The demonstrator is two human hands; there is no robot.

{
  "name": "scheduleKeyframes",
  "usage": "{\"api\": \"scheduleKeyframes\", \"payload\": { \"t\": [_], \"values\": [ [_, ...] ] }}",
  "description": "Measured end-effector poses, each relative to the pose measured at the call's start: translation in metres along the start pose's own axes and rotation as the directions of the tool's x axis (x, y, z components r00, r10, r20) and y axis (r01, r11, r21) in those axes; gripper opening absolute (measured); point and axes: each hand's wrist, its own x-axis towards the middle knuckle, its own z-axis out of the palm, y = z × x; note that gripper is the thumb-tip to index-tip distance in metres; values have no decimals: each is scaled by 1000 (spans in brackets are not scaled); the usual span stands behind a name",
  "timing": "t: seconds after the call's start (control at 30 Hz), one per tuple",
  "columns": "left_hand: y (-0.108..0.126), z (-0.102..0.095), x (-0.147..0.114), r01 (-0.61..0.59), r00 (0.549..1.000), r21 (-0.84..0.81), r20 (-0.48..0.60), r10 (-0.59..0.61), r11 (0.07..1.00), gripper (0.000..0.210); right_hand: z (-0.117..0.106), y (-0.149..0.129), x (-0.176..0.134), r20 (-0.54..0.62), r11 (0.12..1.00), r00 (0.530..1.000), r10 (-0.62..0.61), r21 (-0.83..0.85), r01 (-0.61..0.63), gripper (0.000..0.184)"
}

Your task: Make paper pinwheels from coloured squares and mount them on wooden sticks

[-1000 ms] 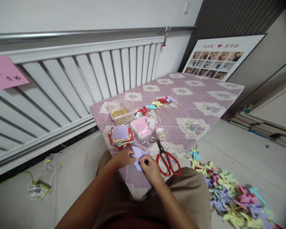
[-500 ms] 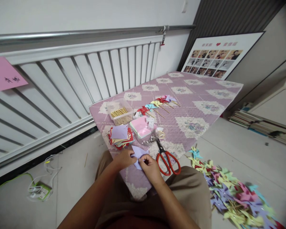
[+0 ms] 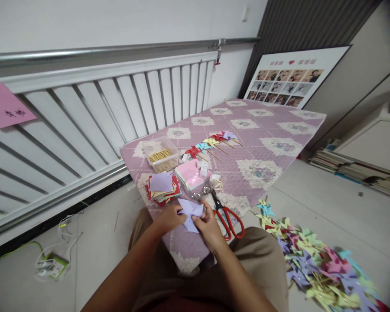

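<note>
A lavender paper pinwheel (image 3: pixel 191 212) is held between both hands above the near corner of the table, its blades folded in toward the middle. My left hand (image 3: pixel 171 218) pinches its left side. On the right side, my right hand (image 3: pixel 208 222) grips it with thumb and fingers. Just right of that hand lie scissors (image 3: pixel 228 216) with red handles. Beyond the hands are a stack of coloured paper squares (image 3: pixel 162 184) with a lavender sheet on top, pink paper (image 3: pixel 191 173), and small metal pieces (image 3: pixel 206 190) in a clear container.
A clear plastic box (image 3: pixel 162 155) of thin sticks stands behind the paper. Several finished pinwheels (image 3: pixel 211 142) lie in a row on the patterned tablecloth (image 3: pixel 260 171). A large heap of pinwheels (image 3: pixel 318 260) is on the floor at right. A radiator (image 3: pixel 117 99) borders the table's left.
My right hand has shifted its grip, its fingers now reaching up along the pinwheel's right edge. The paper's blades show more openly. The view has tilted slightly.
</note>
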Motion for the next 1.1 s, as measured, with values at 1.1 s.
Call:
{"api": "scheduleKeyframes", "payload": {
  "t": [1.1],
  "values": [
    [5,58,-19,12,932,-976,-68,-357,218,48,5,-3,1,-235,999,971,-48,-24,43,74]
  ]
}}
